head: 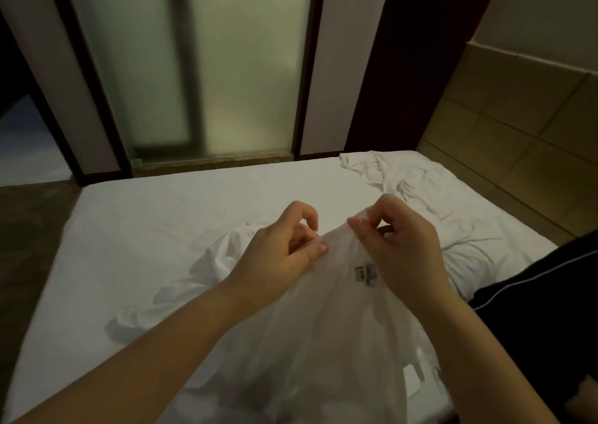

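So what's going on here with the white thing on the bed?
A person holds a white garment up over the bed, pinching its top edge with the left hand and right hand close together. A small label shows near the right hand. The rest trails crumpled on the bed. Another white cloth lies bunched at the far right corner.

A thin white fabric garment [323,320] sits lower centre on the white-sheeted mattress [145,223]. A crumpled white cloth [398,174] lies upper right.
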Motion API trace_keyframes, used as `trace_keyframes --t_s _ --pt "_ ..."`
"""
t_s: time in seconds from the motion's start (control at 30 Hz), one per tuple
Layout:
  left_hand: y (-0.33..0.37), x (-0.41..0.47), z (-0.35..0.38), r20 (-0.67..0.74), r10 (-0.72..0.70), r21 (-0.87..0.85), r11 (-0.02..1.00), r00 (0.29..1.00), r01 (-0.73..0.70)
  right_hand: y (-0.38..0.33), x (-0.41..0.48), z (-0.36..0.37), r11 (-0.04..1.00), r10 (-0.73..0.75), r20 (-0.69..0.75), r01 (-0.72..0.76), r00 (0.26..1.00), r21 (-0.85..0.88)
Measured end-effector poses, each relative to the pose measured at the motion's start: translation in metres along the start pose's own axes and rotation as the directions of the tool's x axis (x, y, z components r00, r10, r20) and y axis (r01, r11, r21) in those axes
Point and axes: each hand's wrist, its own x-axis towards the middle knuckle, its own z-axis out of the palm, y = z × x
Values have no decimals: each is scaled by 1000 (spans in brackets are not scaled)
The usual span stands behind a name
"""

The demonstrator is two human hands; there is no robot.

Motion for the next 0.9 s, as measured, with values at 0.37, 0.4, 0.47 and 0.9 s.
trace_keyframes --t_s 0.37,0.4,0.47,0.9 --pt "-28 33 7 92 -55 -88 994 994 63 14 25 -6 997 -73 62 71 995 27" --pt "-29 34 10 81 -74 -100 992 994 82 16 27 -7 996 -88 74 86 993 28" --pt "-29 34 15 72 -81 -99 991 994 88 22 30 -11 994 -99 88 95 991 51" --pt "-33 55 66 22 -214 46 976 977 213 76 51 -60 947 -26 233 -51 972 318"
